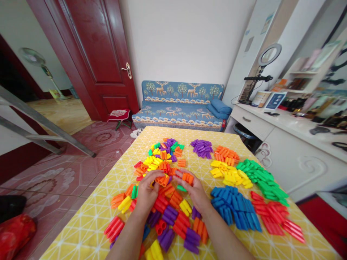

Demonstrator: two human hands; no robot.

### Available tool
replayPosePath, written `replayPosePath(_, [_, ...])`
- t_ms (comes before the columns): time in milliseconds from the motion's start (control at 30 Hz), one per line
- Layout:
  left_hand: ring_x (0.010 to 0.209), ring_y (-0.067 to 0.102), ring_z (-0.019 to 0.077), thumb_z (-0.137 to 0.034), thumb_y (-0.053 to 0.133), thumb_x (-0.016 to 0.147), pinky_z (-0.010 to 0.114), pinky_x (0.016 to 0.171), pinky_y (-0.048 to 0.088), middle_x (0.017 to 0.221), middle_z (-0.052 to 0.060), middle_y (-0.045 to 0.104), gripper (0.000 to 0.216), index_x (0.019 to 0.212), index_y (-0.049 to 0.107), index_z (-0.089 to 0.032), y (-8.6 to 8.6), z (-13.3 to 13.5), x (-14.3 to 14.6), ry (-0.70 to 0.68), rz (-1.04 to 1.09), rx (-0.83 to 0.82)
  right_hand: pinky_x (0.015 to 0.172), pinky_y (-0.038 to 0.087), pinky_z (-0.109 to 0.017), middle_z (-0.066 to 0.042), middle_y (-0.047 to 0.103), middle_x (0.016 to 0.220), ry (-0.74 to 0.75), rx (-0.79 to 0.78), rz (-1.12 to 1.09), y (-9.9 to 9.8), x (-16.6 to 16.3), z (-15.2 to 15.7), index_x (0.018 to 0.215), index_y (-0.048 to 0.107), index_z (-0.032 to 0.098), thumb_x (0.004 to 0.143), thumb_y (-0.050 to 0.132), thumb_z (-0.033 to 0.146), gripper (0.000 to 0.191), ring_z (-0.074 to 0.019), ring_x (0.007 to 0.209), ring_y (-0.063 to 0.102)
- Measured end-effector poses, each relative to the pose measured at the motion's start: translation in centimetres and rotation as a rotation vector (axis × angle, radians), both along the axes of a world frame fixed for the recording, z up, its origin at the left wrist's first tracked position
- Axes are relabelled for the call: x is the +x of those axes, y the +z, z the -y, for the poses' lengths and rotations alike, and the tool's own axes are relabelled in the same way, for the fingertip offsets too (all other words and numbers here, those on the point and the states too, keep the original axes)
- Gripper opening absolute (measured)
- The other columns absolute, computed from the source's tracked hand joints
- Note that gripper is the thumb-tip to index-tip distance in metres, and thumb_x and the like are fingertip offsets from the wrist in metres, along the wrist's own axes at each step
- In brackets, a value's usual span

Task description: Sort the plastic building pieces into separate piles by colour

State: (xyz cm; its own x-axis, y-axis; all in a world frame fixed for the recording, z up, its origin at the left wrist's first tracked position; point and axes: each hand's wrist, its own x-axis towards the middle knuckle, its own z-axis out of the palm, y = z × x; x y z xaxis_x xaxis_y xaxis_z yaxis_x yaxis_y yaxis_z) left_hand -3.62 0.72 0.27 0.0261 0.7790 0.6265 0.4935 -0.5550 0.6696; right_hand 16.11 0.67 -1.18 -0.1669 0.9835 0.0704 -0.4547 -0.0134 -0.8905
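Observation:
My left hand (148, 191) is closed round a few orange plastic pegs (160, 179) above a mixed heap of coloured pegs (165, 216). My right hand (193, 189) pinches more orange pegs (187, 177) beside it. Both hands hover over the yellow patterned tablecloth (86, 224). Sorted piles lie to the right: purple (202, 148), orange (226, 154), yellow (229, 175), green (261, 178), blue (234, 206) and red (275, 215).
A blue patterned sofa (181, 108) stands behind the table. A white desk (284, 137) with a ring light (268, 56) is at the right. A dark red door (100, 57), a small stool (119, 116), a metal ladder (40, 126) and a red bag (15, 233) are at the left.

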Motion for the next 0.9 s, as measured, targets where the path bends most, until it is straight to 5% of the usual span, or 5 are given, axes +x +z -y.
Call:
replayPosePath(200, [0.101, 0.064, 0.0174, 0.001, 0.037, 0.062, 0.034, 0.091, 0.051, 0.104, 0.003, 0.069, 0.049, 0.092, 0.068, -0.021, 0.05, 0.03, 0.09, -0.005, -0.04, -0.009, 0.098, 0.044, -0.043, -0.007, 0.07, 0.107, 0.008, 0.021, 0.122, -0.21, -0.01, 0.02, 0.113, 0.06, 0.022, 0.078, 0.071, 0.039, 0.041, -0.0236, 0.101, 0.065])
replayPosePath(433, [0.101, 0.064, 0.0177, 0.001, 0.038, 0.063, 0.034, 0.092, 0.052, 0.104, 0.003, 0.069, 0.047, 0.091, 0.069, -0.021, -0.13, -0.06, 0.17, 0.005, -0.044, -0.015, 0.059, 0.049, -0.025, -0.003, 0.067, 0.112, -0.049, -0.042, 0.107, 0.07, -0.25, 0.17, 0.124, 0.054, 0.027, 0.072, 0.071, 0.022, 0.055, -0.0161, 0.075, 0.066])
replayPosePath(667, [0.1, 0.064, 0.0177, 0.002, 0.039, 0.063, 0.033, 0.091, 0.051, 0.104, 0.004, 0.069, 0.046, 0.092, 0.069, -0.02, -0.4, -0.13, 0.15, 0.008, -0.047, -0.009, 0.098, 0.044, -0.041, -0.006, 0.065, 0.12, 0.113, -0.174, -0.306, 0.13, 0.21, -0.41, 0.113, 0.063, 0.023, 0.072, 0.068, 0.026, 0.042, -0.0244, 0.105, 0.064])
replayPosePath(900, [0.1, 0.064, 0.0178, 0.002, 0.042, 0.065, 0.032, 0.09, 0.051, 0.105, 0.004, 0.069, 0.046, 0.095, 0.07, -0.02, -0.36, -0.13, 0.07, -0.022, -0.033, -0.007, 0.098, 0.044, -0.041, -0.009, 0.069, 0.11, 0.052, -0.168, -0.195, -0.45, 0.26, -0.49, 0.102, 0.068, 0.018, 0.073, 0.076, 0.035, 0.035, -0.0234, 0.102, 0.066])
